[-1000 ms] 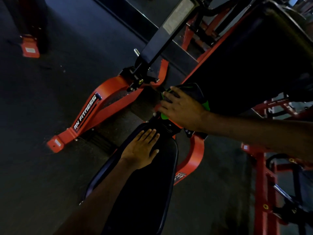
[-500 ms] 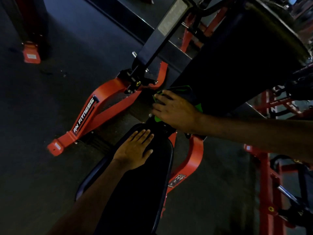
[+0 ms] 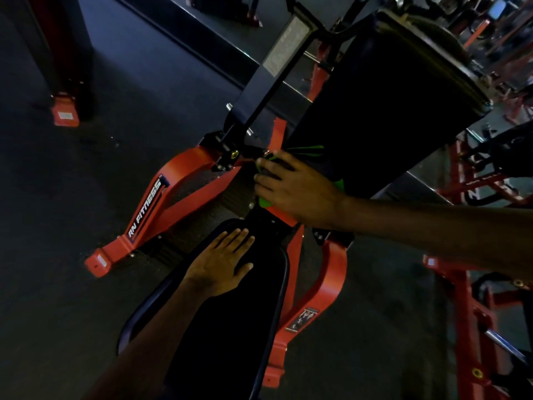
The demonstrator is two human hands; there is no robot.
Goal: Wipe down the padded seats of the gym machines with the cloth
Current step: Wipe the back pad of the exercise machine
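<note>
A dark cloth with green edging (image 3: 338, 184) lies against the bottom end of the black tilted back pad (image 3: 383, 111). My right hand (image 3: 294, 189) presses it there with its fingers spread and fairly straight, and it covers most of the cloth. My left hand (image 3: 222, 264) rests flat, palm down, on the top end of the black seat pad (image 3: 225, 342), just below the gap between the two pads.
The machine's red frame (image 3: 178, 180), marked "RN FITNESS", spreads to the left over the dark rubber floor, and a second red leg (image 3: 331, 272) curves down on the right. A black upright bar (image 3: 271, 70) rises behind. More red machines (image 3: 467, 298) stand to the right.
Both hands keep their places on the pads. My right hand and the cloth have edged slightly left along the back pad's lower end, and the view has shifted a little.
</note>
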